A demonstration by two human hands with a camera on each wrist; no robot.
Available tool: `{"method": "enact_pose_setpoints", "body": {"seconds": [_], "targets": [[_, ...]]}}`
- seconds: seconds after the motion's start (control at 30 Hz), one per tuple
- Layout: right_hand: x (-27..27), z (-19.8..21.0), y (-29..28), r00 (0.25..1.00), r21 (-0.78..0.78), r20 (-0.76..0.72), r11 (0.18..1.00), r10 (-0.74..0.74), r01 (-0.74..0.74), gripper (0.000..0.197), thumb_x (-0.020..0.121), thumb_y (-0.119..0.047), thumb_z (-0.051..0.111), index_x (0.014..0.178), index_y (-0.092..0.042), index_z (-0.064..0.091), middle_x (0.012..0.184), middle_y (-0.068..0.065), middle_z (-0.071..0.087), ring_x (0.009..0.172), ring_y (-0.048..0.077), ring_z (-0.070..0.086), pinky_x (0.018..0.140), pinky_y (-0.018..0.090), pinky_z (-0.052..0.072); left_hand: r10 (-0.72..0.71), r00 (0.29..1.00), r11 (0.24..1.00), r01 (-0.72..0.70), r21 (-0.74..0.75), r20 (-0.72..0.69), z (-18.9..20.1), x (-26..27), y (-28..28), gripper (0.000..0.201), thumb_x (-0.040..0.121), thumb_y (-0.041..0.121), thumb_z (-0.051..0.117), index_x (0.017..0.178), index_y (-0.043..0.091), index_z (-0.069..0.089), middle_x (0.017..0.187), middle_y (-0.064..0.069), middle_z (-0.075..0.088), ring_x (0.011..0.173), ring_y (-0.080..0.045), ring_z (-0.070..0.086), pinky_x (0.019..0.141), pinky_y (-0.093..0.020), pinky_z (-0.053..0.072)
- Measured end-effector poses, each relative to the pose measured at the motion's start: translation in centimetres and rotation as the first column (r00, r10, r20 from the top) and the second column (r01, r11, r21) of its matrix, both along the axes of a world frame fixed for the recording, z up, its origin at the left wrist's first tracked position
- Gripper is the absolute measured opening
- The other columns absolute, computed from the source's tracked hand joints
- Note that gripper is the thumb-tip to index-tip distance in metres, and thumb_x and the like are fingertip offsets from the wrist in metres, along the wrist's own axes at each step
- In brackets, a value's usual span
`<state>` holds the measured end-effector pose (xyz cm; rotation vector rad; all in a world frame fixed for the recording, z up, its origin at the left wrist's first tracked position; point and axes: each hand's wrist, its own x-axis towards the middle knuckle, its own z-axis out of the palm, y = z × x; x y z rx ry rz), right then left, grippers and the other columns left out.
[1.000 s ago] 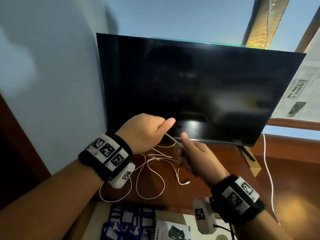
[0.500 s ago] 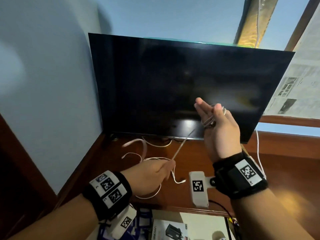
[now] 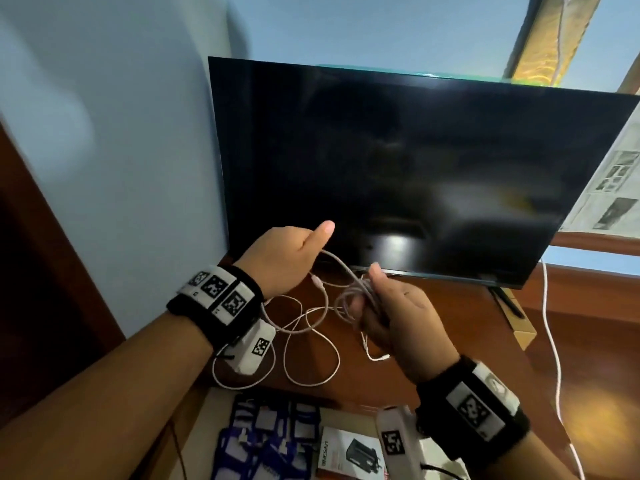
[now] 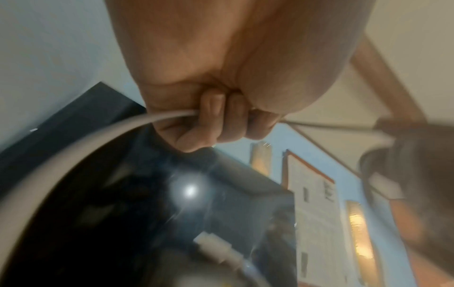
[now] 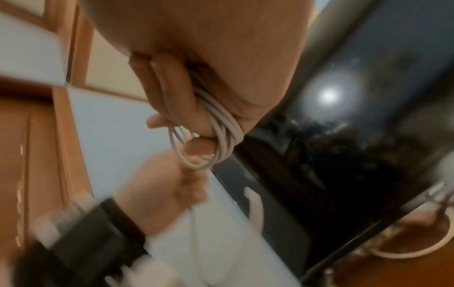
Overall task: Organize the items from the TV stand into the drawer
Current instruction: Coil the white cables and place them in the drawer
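The right hand clenches several coiled loops of a white cable in its grip, held just above the wooden TV stand in front of the dark TV. The left hand, thumb raised, has its fingers curled round the same cable's free run. The rest of the cable lies in loose loops on the stand, beside and below the hands. Below the front edge, the open drawer holds a small printed box.

Cable lies on stand before TV; drawer seemingly below.
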<state>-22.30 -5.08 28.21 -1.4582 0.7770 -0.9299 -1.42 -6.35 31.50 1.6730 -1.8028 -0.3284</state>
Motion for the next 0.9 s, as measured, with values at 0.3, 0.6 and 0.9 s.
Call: {"method": "enact_pose_setpoints", "body": {"seconds": [0.3, 0.6, 0.9], "targets": [[-0.4, 3.9, -1.0, 0.819, 0.141, 0.563, 0.989, -0.106, 0.031, 0.044, 0.109, -0.030, 0.037, 0.084, -0.005, 0.064, 0.081, 0.019, 0.072, 0.079, 0.032, 0.073, 0.099, 0.042, 0.049, -0.088, 0.970, 0.944, 0.153, 0.292, -0.225, -9.7, -1.5, 2.4, 0.068, 0.099, 0.074, 0.025, 0.063, 0.021, 0.045, 0.056, 0.011, 0.041, 0.050, -0.009, 0.039, 0.062, -0.037, 0.036], [-0.5, -1.0, -4.3, 0.921, -0.424, -0.230, 0.884, -0.314, 0.195, 0.014, 0.108, -0.037, 0.045, 0.103, -0.033, 0.058, 0.101, -0.003, 0.075, 0.098, 0.005, 0.068, 0.092, 0.036, 0.051, -0.357, 0.925, 0.826, 0.378, 0.418, -0.131, -4.4, -5.6, 7.8, 0.023, 0.105, 0.043, 0.048, 0.100, 0.028, 0.065, 0.075, 0.011, 0.064, 0.062, -0.005, 0.056, 0.063, -0.028, 0.048], [0.3, -4.2, -2.4, 0.977, -0.075, -0.189, 0.993, -0.099, 0.086, 0.057, 0.106, -0.048, 0.045, 0.059, -0.017, 0.054, 0.049, -0.002, 0.041, 0.042, 0.013, 0.034, 0.043, 0.022, 0.028, 0.078, 0.526, 0.679, 0.594, 0.432, -0.847, -0.3, -1.8, 4.6, 0.060, 0.097, 0.045, 0.052, 0.124, -0.006, 0.069, 0.082, -0.011, 0.072, 0.063, -0.017, 0.055, 0.072, -0.031, 0.049]]}}
